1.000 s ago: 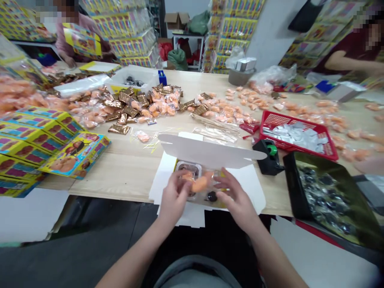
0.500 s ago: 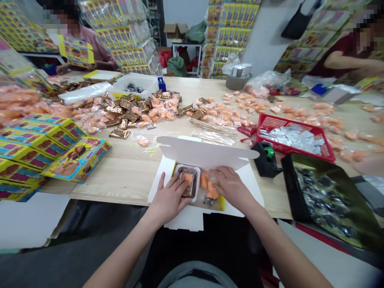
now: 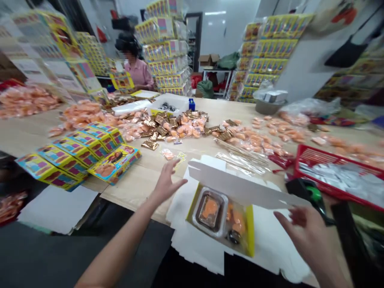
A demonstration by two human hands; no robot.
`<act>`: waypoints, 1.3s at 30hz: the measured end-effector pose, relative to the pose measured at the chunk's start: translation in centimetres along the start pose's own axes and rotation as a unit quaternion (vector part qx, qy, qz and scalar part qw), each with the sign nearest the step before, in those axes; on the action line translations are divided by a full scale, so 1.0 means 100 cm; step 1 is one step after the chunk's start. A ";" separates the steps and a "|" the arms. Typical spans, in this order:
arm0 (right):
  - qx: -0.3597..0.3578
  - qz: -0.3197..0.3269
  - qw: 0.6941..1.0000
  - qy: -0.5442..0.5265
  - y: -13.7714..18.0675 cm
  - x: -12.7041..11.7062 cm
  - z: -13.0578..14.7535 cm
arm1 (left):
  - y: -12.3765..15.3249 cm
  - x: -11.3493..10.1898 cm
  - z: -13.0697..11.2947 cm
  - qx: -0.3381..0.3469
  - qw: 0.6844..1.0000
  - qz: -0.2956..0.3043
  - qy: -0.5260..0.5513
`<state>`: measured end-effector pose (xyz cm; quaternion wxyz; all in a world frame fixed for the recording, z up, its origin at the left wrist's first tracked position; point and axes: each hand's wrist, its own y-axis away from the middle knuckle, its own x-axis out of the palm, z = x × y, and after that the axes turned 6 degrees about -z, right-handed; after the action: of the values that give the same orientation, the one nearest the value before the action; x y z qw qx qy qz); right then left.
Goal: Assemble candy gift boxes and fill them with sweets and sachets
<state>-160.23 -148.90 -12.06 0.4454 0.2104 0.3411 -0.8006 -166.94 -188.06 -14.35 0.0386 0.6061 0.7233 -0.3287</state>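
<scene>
An open box (image 3: 252,236) with a yellow inside lies in front of me, its white lid (image 3: 240,184) standing up at the back. In its left part sits a clear plastic tray (image 3: 225,212) holding a brown packet and an orange piece. To the right of the tray are bagged orange pieces (image 3: 238,222) and a dark round piece (image 3: 234,237). My left hand (image 3: 166,184) hangs left of the box, fingers spread, near a small bagged orange piece (image 3: 168,154) and yellow strips (image 3: 181,157). My right hand (image 3: 312,236) is by the lid's right end, empty, thumb apart from its bent fingers.
Finished-looking yellow boxes (image 3: 72,154) stand at the left. Brown packets (image 3: 150,145) and bagged orange pieces (image 3: 192,129) cover the middle. A red basket (image 3: 339,188) of silvery packets and a tape dispenser (image 3: 315,196) are at the right. A person (image 3: 141,74) sits across the table.
Both hands have left the box contents, the left going left and forward, the right going right. The view has turned left. The tray's orange piece and packet are now uncovered.
</scene>
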 end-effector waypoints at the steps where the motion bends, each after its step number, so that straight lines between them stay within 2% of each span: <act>1: -0.023 0.041 0.999 0.004 -0.013 -0.002 0.007 | -0.017 -0.002 0.000 0.018 0.999 0.044 -0.013; 3: -0.070 0.125 0.990 0.013 -0.034 -0.002 0.021 | -0.042 0.002 -0.008 0.036 0.990 0.119 -0.070; 6: -0.079 0.163 0.980 0.076 -0.040 0.004 0.041 | -0.048 0.017 -0.033 0.024 0.983 0.133 -0.123; 9: -0.023 0.167 0.982 0.084 -0.013 0.012 0.058 | -0.029 0.025 -0.054 0.014 0.979 0.152 -0.134; 11: -0.010 0.152 0.985 0.076 0.014 0.016 0.062 | -0.014 0.023 -0.058 0.028 0.976 0.178 -0.122; 13: -0.040 0.119 0.989 0.073 0.042 0.020 0.058 | 0.002 0.015 -0.053 0.051 0.973 0.204 -0.091; 16: -0.136 0.085 0.986 0.053 0.080 0.025 0.038 | 0.032 0.003 -0.035 0.092 0.964 0.246 -0.050; 18: -0.178 0.098 0.977 0.060 0.103 0.028 0.019 | 0.056 -0.002 -0.020 0.108 0.956 0.265 -0.064; 21: -0.189 0.135 0.969 0.081 0.125 0.034 -0.004 | 0.084 0.001 -0.001 0.110 0.949 0.278 -0.097; 24: -0.199 0.136 0.966 0.089 0.122 0.032 -0.011 | 0.086 0.007 0.000 0.094 0.954 0.278 -0.060; 28: -0.216 0.130 0.967 0.036 0.083 0.017 0.006 | 0.053 0.005 -0.029 0.081 0.957 0.275 0.041; 31: -0.230 0.120 0.966 -0.009 0.060 0.006 0.022 | 0.029 -0.002 -0.050 0.086 0.953 0.287 0.035; 34: -0.218 0.116 0.969 -0.021 0.058 0.001 0.030 | 0.022 -0.005 -0.056 0.083 0.950 0.301 0.017; 39: -0.179 0.116 0.976 -0.037 0.070 0.003 0.033 | 0.026 -0.003 -0.049 0.079 0.953 0.293 0.020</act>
<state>-154.53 -154.10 -12.50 0.5775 0.1358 0.4356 -0.6770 -162.85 -185.62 -11.52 0.0706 0.7987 0.4864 -0.3471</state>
